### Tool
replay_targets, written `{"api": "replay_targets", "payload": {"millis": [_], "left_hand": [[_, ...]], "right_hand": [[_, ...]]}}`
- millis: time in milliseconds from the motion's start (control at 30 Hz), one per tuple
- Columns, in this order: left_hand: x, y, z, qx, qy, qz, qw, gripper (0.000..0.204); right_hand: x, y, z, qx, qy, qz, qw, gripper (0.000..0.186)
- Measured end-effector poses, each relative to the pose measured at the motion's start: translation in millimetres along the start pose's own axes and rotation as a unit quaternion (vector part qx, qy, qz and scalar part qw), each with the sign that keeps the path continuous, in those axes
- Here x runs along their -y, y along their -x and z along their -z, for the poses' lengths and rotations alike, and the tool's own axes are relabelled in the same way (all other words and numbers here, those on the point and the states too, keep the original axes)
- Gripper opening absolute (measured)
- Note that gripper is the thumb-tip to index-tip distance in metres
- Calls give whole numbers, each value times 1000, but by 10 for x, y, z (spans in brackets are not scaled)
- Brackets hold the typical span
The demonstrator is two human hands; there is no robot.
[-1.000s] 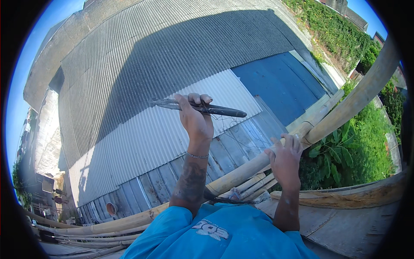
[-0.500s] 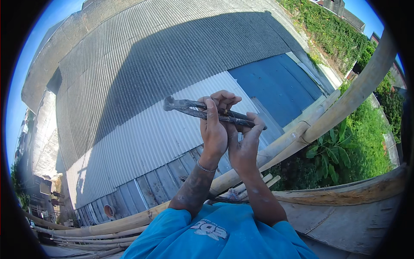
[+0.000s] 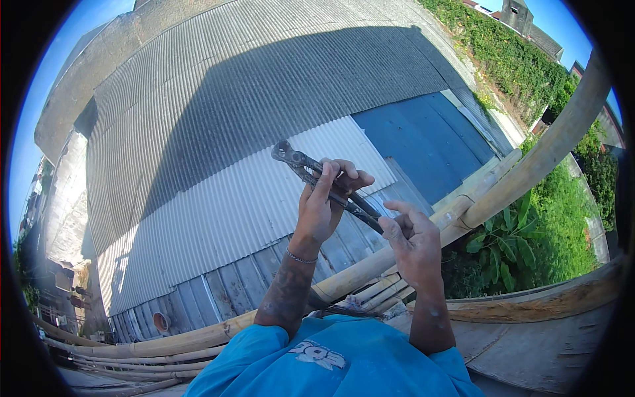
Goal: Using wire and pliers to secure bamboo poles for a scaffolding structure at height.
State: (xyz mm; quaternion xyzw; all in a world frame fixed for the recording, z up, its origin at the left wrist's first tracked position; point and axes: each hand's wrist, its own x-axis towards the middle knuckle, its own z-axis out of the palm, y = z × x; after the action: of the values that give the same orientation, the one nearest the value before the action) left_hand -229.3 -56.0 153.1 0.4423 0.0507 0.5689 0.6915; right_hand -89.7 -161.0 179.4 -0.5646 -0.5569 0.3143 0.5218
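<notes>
My left hand (image 3: 319,210) is closed around a pair of dark metal pincers (image 3: 301,160), gripping them by the upper handles. Their rounded head points to the upper left, and the two handles slant down to the right. My right hand (image 3: 418,248) is beside the handle ends, its index finger stretched out and its thumb apart from it. The thumb comes very close to one handle tip; whether it touches cannot be told. Both hands are raised in front of my chest.
A thick bamboo rail (image 3: 370,261) crosses between me and the drop, meeting a curved bamboo pole (image 3: 555,145) at right. Beyond and below lie a corrugated roof (image 3: 218,205) and a blue panel (image 3: 423,145). A wooden board (image 3: 529,308) runs along the lower right.
My right hand has come away from the handles and moved right and down, its fingers loosening. The pincers have tilted more steeply and shifted right in my left hand.
</notes>
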Motion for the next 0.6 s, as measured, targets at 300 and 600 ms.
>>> {"api": "replay_targets", "payload": {"millis": [300, 600], "left_hand": [[-74, 2, -33, -26, 159, 19, 987, 29], [-194, 31, -71, -8, -1, 108, 994, 37]], "right_hand": [[71, -38, -7, -3, -23, 30, 999, 21], [123, -185, 193, 39, 153, 133, 978, 19]]}}
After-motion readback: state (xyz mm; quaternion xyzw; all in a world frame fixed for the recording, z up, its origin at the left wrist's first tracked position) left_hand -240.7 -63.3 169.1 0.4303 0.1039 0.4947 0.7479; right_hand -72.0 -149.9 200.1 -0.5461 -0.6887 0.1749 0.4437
